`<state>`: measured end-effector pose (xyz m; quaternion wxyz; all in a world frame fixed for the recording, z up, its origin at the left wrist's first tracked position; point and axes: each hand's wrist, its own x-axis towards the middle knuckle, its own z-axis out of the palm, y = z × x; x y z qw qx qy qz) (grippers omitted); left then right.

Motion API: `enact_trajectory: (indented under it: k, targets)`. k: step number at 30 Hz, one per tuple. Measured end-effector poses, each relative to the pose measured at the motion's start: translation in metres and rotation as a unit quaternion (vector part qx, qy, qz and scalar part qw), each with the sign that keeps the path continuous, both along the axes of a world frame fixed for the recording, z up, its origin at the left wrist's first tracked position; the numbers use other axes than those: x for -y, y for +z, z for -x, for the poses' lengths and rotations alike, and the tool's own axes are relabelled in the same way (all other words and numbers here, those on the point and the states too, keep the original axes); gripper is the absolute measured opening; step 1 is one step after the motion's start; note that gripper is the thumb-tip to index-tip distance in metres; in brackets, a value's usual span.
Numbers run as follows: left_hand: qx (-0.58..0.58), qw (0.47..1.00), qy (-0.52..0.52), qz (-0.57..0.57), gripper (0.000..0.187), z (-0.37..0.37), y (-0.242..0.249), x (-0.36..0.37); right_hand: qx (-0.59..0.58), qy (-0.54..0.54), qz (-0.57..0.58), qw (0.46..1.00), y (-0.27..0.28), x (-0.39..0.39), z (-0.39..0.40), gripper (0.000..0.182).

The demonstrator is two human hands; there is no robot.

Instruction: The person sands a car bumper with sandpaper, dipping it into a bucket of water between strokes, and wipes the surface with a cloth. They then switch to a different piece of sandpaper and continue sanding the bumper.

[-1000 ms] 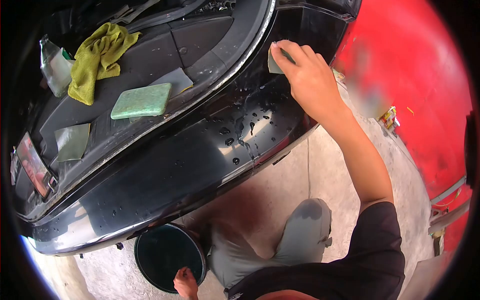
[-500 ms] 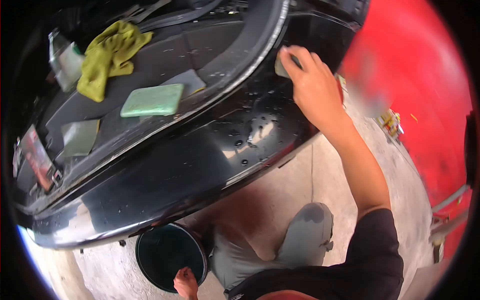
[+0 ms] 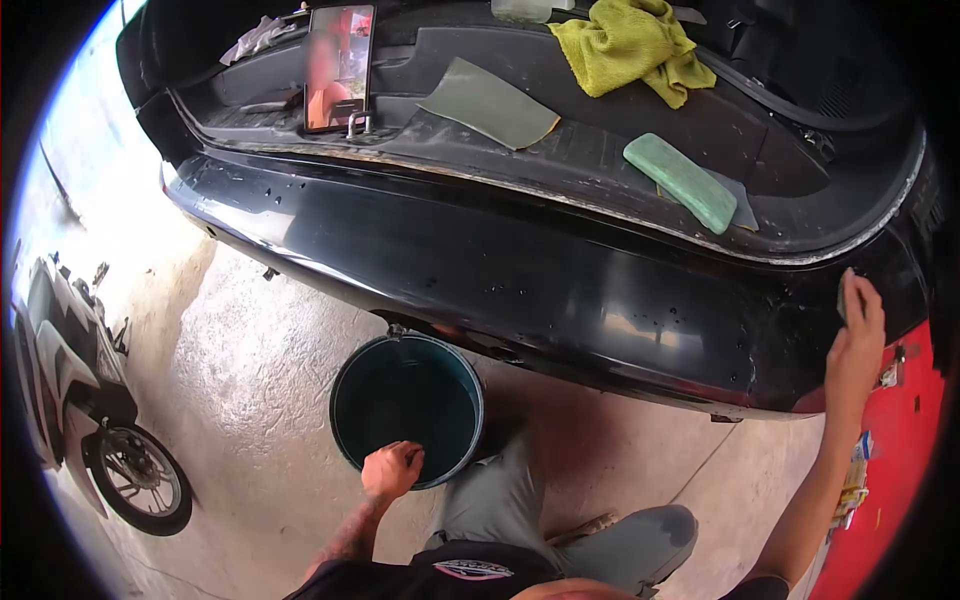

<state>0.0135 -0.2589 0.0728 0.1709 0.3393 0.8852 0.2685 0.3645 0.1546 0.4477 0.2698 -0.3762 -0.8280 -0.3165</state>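
My right hand point(image 3: 858, 325) rests at the far right end of a wet black car bumper point(image 3: 450, 255). Its fingers are pressed together on a small grey-green piece of sandpaper point(image 3: 842, 303), mostly hidden beneath them. My left hand point(image 3: 392, 468) is curled closed over the near rim of a dark green bucket point(image 3: 477, 425) on the floor; whatever may be in that fist cannot be made out. Behind the bumper edge, a pale green block point(image 3: 680, 182) lies partly over a grey sheet. To its left is a larger, loose grey-green sandpaper sheet point(image 3: 488, 103).
A yellow cloth point(image 3: 635, 50) lies crumpled in the car's trunk area, near a clear bottle point(image 3: 520, 10). An upright framed screen or mirror point(image 3: 340, 70) stands at the left. A motorbike point(image 3: 95, 400) is parked on the concrete floor. A red surface point(image 3: 890, 450) borders the right side.
The view has swung left, bringing the motorbike and more of the bumper into sight. My right hand stays at the bumper's right end; my left hand remains at the bucket.
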Motion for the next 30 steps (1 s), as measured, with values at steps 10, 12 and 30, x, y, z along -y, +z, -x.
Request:
enact_trajectory:
  k: [10,12,30]
  targets:
    - [0.002,1.0,-0.004,0.007,0.021,-0.001,0.004,-0.001,0.084,0.009,-0.035,0.996,-0.01,0.008,0.008,0.066]
    - [0.0,1.0,-0.005,0.009,0.021,-0.001,0.005,-0.001,0.022,0.029,-0.058,0.998,0.002,-0.002,0.004,0.064]
    - [-0.006,1.0,0.005,0.001,0.021,-0.002,0.001,-0.001,0.121,0.067,-0.1,0.985,0.0,0.001,0.011,0.057]
